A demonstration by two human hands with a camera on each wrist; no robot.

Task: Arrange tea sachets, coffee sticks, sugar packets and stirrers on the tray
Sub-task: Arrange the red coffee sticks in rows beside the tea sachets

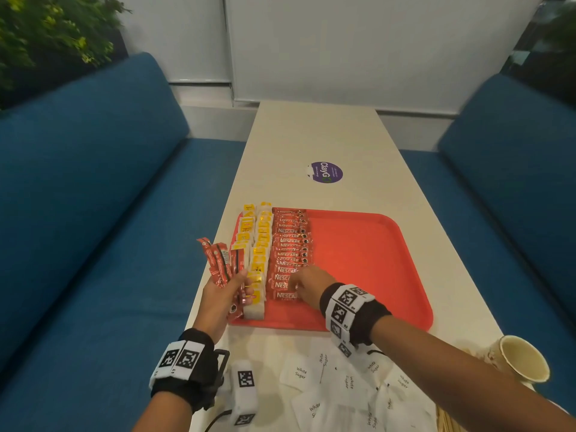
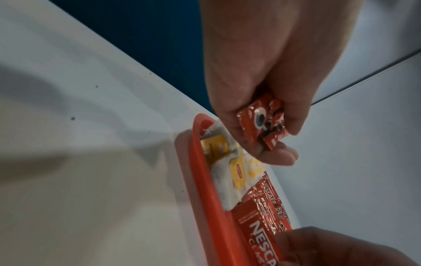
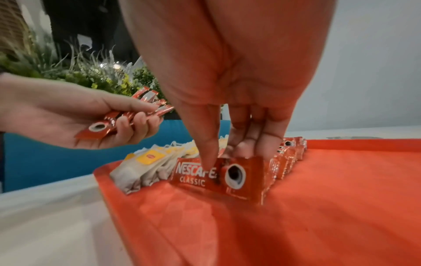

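your right hand pinches the nearest coffee stick, lying crosswise at the near end of the tray row, while your left hand, just left of the tray, grips the spare sticks.

- The person is wearing no sleeves; both forearms are showing bare.
- The left wrist is carrying a black strap with a white band bearing square black-and-white markers.
- A white camera block, also marked, is hanging beside it, trailing a black cable.
- The right wrist is wearing the same black strap and white marker band.
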